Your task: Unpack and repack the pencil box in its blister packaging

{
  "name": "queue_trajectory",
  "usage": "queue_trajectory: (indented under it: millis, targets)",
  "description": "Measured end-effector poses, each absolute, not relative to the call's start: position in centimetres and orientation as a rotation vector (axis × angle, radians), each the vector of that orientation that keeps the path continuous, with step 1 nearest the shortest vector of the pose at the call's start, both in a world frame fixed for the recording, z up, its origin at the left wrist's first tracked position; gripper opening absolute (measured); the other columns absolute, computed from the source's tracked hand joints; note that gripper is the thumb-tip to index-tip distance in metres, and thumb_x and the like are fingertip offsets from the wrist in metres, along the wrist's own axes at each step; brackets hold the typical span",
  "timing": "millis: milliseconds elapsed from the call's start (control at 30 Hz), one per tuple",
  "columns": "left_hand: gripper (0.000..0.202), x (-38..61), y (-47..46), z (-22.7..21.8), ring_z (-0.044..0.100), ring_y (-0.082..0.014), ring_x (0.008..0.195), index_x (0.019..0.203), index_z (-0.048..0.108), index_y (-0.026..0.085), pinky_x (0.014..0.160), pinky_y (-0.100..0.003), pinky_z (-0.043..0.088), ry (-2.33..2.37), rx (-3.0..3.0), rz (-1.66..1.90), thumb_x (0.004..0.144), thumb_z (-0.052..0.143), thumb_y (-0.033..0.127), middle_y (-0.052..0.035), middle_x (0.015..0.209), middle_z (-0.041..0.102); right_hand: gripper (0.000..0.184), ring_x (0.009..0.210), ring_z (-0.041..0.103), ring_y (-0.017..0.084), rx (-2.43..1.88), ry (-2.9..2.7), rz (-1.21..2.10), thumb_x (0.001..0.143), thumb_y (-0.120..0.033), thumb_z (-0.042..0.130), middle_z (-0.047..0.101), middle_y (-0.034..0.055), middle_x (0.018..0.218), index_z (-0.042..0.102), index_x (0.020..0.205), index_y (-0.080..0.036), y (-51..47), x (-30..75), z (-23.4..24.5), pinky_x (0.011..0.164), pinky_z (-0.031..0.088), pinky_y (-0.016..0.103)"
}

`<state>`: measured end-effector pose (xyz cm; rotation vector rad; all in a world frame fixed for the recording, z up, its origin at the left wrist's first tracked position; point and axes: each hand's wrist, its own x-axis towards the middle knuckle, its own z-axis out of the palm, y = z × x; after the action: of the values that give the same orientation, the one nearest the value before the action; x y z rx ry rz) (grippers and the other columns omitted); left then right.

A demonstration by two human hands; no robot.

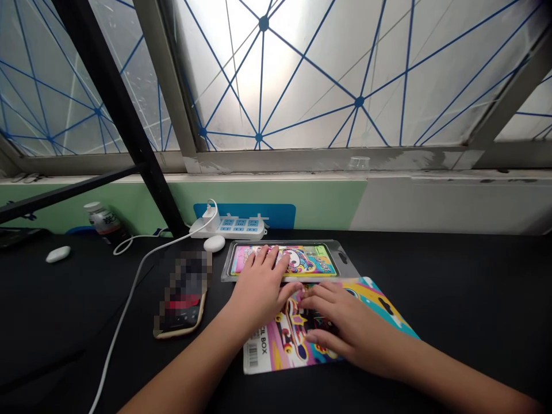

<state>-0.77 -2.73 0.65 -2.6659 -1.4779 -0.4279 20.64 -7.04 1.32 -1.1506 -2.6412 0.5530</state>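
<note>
A colourful pencil box (321, 261) lies in a clear plastic blister tray (345, 265) on the black table. My left hand (263, 282) rests across its left part, fingers stretched over the printed lid and thumb pointing right. In front of the tray lies a bright printed backing card (297, 351) with a barcode and the words "...IL BOX". Over that card is my right hand (340, 322), its fingers apart and slightly curved, fingertips close to my left thumb. Both hands partly cover the prints beneath them.
Left of the hands lies a phone (198, 316), its screen blurred. A white cable (133, 287) runs from the power strip (241, 228) past it. Small white cases (214, 244) and a dark bottle (106, 221) sit farther back. A slanted black post (129, 115) stands before the window.
</note>
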Motion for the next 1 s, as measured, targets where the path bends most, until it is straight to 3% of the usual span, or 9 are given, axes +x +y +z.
queue_trajectory:
  millis: [267,500,633,833,1000]
  targets:
    - [0.054,-0.8,-2.4,1.1,0.044,-0.0343,0.134,0.141,0.051,0.022,0.107,-0.052,0.038,-1.506,-2.647,-0.518,0.101,0.038,0.055,-0.0126,0.145,0.053,0.052,0.125,0.046,0.033,-1.327,-2.522,0.342,0.096,-0.057,0.05,0.054,0.0132,0.135,0.052,0.135,-0.022,-6.9,20.7,-0.1,0.104,0.041,0.05]
    - [0.048,-0.9,-1.8,0.7,0.046,-0.0321,0.131,0.135,0.056,0.024,0.106,-0.05,0.036,-1.52,-2.621,-0.611,0.102,0.038,0.054,-0.0107,0.14,0.057,0.024,0.098,0.055,0.028,-1.422,-2.409,0.187,0.096,-0.045,0.055,0.06,0.01,0.107,0.055,0.094,-0.022,-6.6,20.7,-0.7,0.082,0.045,0.044]
    - [0.043,-0.8,-1.1,1.1,0.052,-0.0292,0.121,0.117,0.065,0.027,0.101,-0.047,0.04,-1.602,-2.669,-0.686,0.102,0.036,0.055,-0.008,0.122,0.063,0.022,0.082,0.056,0.023,-1.43,-2.376,0.167,0.095,-0.04,0.056,0.062,0.0071,0.093,0.048,0.083,-0.022,-6.8,20.6,-0.5,0.071,0.042,0.036]
    - [0.033,-0.5,1.2,1.9,0.057,-0.0286,0.103,0.095,0.066,0.024,0.086,-0.041,0.045,-1.697,-2.71,-0.655,0.1,0.044,0.049,-0.0061,0.098,0.059,0.035,0.056,0.053,0.019,-1.629,-2.249,0.237,0.093,-0.057,0.05,0.06,0.0002,0.063,0.049,0.083,-0.024,-6.1,22.5,1.9,0.054,0.028,0.029]
    - [0.022,-0.1,0.8,2.0,0.055,-0.0292,0.099,0.089,0.063,0.02,0.082,-0.041,0.045,-1.602,-2.716,-0.666,0.094,0.057,0.042,-0.0073,0.096,0.055,0.047,0.066,0.058,0.02,-1.773,-2.137,0.468,0.09,-0.065,0.047,0.067,0.0032,0.072,0.059,0.074,-0.022,-1.7,29.3,2.6,0.057,0.036,0.029]
